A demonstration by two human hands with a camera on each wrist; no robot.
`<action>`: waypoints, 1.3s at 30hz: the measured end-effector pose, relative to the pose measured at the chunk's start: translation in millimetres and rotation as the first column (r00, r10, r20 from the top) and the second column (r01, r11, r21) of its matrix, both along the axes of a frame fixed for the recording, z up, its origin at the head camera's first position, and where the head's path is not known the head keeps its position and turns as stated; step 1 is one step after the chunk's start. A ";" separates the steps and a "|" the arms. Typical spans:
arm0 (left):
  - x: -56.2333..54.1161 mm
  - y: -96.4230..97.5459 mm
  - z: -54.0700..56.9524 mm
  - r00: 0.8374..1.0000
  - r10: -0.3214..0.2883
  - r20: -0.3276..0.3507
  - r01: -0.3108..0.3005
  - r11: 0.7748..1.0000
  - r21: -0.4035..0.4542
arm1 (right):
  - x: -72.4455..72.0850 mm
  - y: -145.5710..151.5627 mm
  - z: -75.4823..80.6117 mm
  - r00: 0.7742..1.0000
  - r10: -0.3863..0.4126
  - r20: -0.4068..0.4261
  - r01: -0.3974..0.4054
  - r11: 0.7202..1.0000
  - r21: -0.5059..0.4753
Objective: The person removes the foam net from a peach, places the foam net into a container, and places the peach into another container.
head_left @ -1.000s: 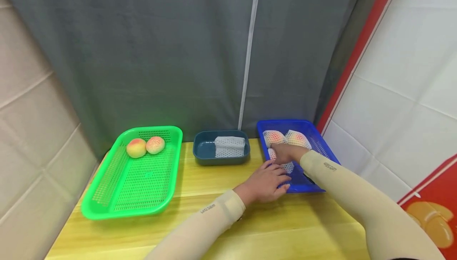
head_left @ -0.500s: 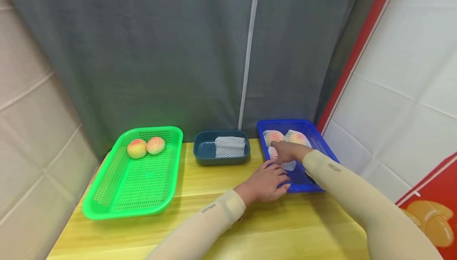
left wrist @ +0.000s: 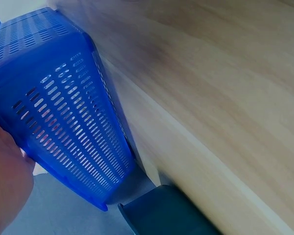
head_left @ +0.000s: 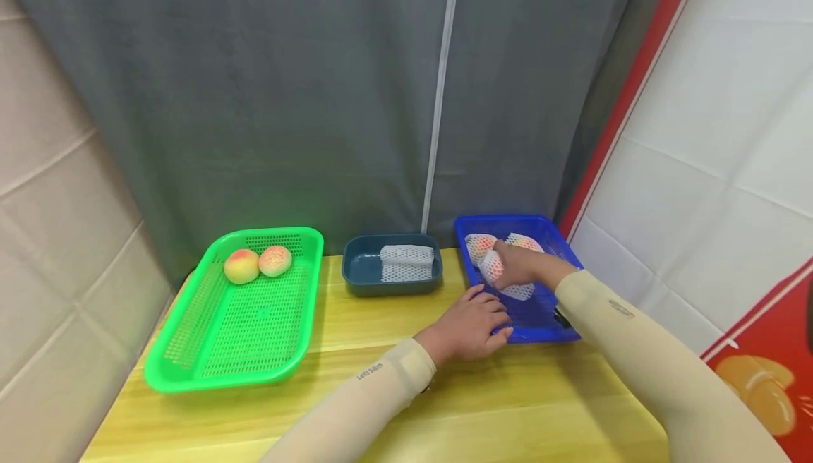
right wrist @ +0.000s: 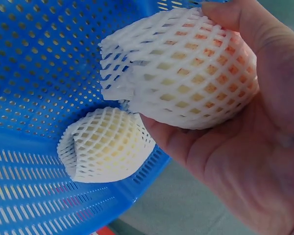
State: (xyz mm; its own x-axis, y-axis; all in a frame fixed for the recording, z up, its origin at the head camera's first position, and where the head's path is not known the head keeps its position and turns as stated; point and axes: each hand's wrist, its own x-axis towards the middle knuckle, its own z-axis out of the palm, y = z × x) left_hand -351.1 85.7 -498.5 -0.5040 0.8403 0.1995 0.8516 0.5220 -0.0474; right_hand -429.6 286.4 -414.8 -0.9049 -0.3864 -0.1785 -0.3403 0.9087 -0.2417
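In the head view my right hand (head_left: 517, 265) holds a peach in a white foam net (head_left: 491, 267) over the blue basket (head_left: 540, 322). The right wrist view shows thumb and fingers around this netted peach (right wrist: 201, 73), lifted above another netted peach (right wrist: 110, 144) in the basket. Other netted peaches lie inside, one at the back left (head_left: 479, 245) and one behind my hand (head_left: 524, 241). White netting (head_left: 521, 291) also shows below the hand. My left hand (head_left: 473, 323) rests on the basket's near left rim, fingers loosely spread; the left wrist view shows it partly (left wrist: 7, 176).
A green basket (head_left: 298, 339) with two bare peaches (head_left: 242, 266) stands on the left of the wooden table (head_left: 375, 336). Between the baskets sits a dark teal tray (head_left: 356, 286) holding white foam nets (head_left: 406, 263). A grey curtain hangs behind; a white wall stands at right.
My right hand has raised the netted peach from its place among the others and shifted slightly right. My left hand stays at the basket rim.
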 end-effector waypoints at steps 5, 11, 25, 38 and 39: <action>0.7 -3.9 0.9 1.000 0.001 0.022 -0.001 1.000 0.011 | 4.2 -0.2 2.3 1.000 -0.023 -0.015 0.022 0.998 -0.065; 7.7 -16.6 12.3 0.997 0.004 0.074 -0.010 0.997 0.078 | 9.6 -3.2 9.9 0.997 0.003 -0.075 -0.012 0.993 -0.120; 20.5 -114.2 46.4 0.969 0.065 0.239 -0.143 0.934 0.327 | 42.9 -29.1 28.0 0.982 0.056 -0.179 -0.095 0.972 -0.215; 36.5 -181.5 59.1 0.920 0.102 0.378 -0.297 0.811 0.504 | 78.0 -73.6 37.3 0.965 0.167 -0.201 -0.222 0.930 -0.293; 37.9 -185.7 60.4 0.916 0.110 0.385 -0.311 0.802 0.510 | 80.4 -77.6 37.6 0.963 0.179 -0.199 -0.233 0.928 -0.292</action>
State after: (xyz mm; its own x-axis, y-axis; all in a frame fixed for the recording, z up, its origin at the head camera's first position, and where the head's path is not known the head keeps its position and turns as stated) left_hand -313.2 -100.0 -438.1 -0.7733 0.5014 0.3882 0.6302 0.5397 0.5582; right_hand -349.1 208.8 -377.2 -0.8054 -0.5791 0.1261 -0.5716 0.7028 -0.4235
